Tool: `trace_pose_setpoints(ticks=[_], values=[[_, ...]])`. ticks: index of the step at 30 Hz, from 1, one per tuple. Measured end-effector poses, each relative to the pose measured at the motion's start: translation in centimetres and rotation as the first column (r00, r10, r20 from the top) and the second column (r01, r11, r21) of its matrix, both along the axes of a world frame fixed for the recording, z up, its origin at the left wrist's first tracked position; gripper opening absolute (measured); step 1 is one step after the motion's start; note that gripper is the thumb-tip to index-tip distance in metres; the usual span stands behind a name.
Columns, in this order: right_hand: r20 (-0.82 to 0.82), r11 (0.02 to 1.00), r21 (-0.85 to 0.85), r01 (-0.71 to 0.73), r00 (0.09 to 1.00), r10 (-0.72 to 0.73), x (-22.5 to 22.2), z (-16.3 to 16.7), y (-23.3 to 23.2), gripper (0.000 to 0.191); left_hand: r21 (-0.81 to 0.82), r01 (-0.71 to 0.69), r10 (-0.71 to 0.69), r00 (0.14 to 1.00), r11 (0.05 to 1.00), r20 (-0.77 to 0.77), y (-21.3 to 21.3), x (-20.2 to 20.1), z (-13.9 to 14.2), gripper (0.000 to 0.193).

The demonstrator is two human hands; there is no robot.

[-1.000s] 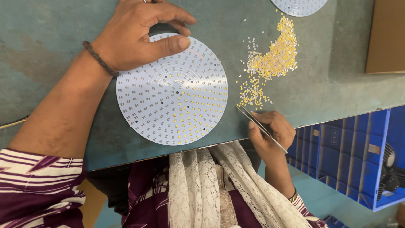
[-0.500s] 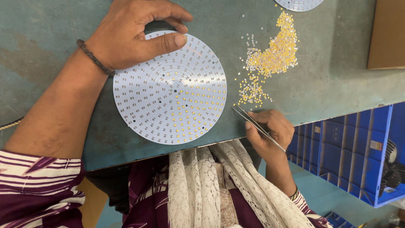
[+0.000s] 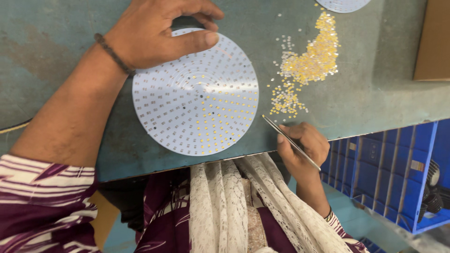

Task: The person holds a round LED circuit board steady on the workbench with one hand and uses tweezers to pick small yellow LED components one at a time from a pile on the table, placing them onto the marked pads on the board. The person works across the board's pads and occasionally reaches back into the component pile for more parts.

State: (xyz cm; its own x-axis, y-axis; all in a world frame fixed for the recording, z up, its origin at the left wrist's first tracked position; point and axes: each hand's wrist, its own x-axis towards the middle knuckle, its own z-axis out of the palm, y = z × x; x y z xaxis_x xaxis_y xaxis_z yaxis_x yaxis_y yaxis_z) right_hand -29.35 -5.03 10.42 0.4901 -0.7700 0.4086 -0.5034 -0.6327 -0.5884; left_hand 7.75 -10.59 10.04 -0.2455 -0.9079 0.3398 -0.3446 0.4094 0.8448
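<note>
A round white circuit board point(image 3: 197, 96) lies flat on the green worktable point(image 3: 56, 51), partly filled with small yellow chips on its lower right. My left hand point(image 3: 157, 33) rests on the board's top edge, thumb pressed on its surface, fingers curled over the rim. My right hand point(image 3: 302, 147) sits at the table's near edge and grips thin metal tweezers point(image 3: 288, 140). The tweezer tips point up-left, just right of the board and below the pile of loose yellow chips point(image 3: 309, 63).
A second round white board point(image 3: 344, 4) pokes in at the top edge. A brown cardboard box point(image 3: 433, 42) stands at the right. Blue plastic bins point(image 3: 389, 164) sit below the table's edge at the right. A white lace scarf point(image 3: 234, 206) hangs over my lap.
The view has shifted slightly; the board and my left hand sit a little higher. My right hand with the tweezers has edged left toward the board's rim.
</note>
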Motion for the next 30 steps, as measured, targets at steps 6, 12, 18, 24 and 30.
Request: trace_pose_setpoints(ticks=[6, 12, 18, 24, 30], values=[[-0.005, 0.99, -0.058, -0.128, 0.992, 0.128, 2.9, -0.9, 2.3, 0.016, -0.008, -0.017, 0.018, 0.998, 1.0, 0.062, -0.3, 0.2, -1.4, 0.054], [-0.008, 0.99, -0.042, -0.137, 0.991, 0.137, 3.9, -0.7, 2.0, 0.018, -0.028, -0.013, 0.015, 0.998, 1.0, 0.068, -0.6, 0.4, -2.2, 0.054], [-0.024, 0.989, -0.02, -0.145, 0.989, 0.144, 3.9, -0.6, 2.1, 0.019, -0.013, -0.025, 0.025, 0.998, 1.0, 0.063, -0.5, 0.4, -2.2, 0.053], [0.035, 1.0, 0.012, 0.023, 0.999, -0.024, 1.3, -0.3, 1.5, 0.016, -0.048, 0.004, 0.0, 0.997, 0.999, 0.076, -0.2, 0.7, -1.2, 0.053], [0.061, 0.994, -0.017, 0.106, 0.993, -0.105, -0.9, -0.6, 0.5, 0.019, -0.07, 0.0, 0.005, 0.998, 0.998, 0.059, 0.0, 0.4, -0.8, 0.054]])
